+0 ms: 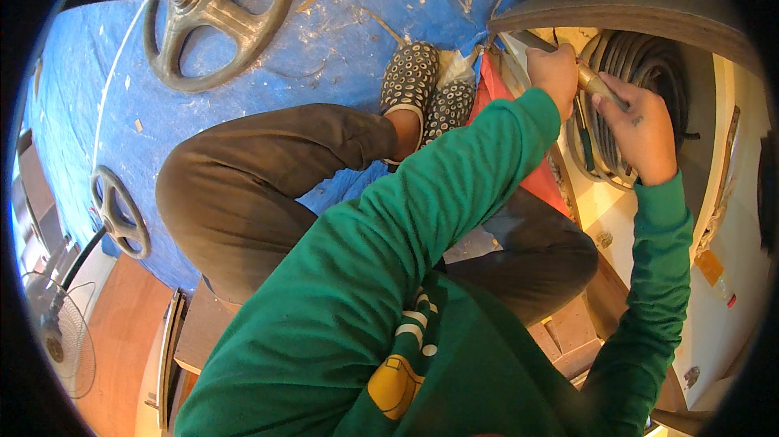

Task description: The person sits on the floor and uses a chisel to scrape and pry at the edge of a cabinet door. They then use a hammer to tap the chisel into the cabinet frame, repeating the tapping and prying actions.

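Observation:
Both my hands are at the upper right, closed around a dark rod-like piece with a brass-coloured collar (587,77); its exact kind does not show. My left hand (554,73) grips it on the far side of the collar, fingers wrapped round. On the near side, my right hand (645,129) holds it with the thumb laid along it. Right behind the hands lies a coil of dark hose or cable (649,60), partly hidden by them. A slim dark green stick-like thing (586,145) stands below the collar, beside the coil.
Over the coil arches a thick curved dark panel (625,3). A large grey spoked wheel (199,0) and a smaller one (122,214) stand at left, on a blue tarp (324,55) with wood scraps. A fan (69,344) is lower left. An orange-and-clear object (712,268) lies far right.

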